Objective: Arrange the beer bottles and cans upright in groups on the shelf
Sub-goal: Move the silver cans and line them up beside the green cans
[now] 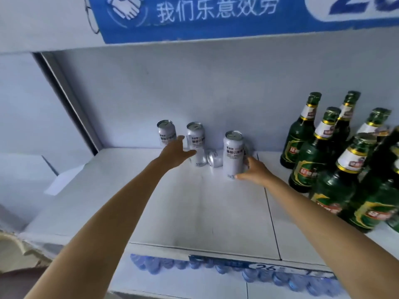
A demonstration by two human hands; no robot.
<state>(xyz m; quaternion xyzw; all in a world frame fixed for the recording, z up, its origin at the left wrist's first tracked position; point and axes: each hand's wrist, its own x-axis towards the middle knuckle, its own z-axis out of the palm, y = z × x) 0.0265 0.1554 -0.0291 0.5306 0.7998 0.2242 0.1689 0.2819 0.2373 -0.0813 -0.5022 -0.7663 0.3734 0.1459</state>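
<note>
Can-sorting step under way. Right hand [254, 170] wraps thumb & fingers round the front can [234, 156], upright on the shelf [194, 208], well left of the green bottles [319, 152]. Left hand [176, 151] reaches left of that can, thumb across the middle can [196, 143], fingers hidden behind it, so looks like a grip. Far-left can [166, 132] stands at the back wall. One tipped can [214, 158] lies just left of the front can. Next, prob: slide the held cans together, then stand the tipped one up w/out knocking neighbours.
</note>
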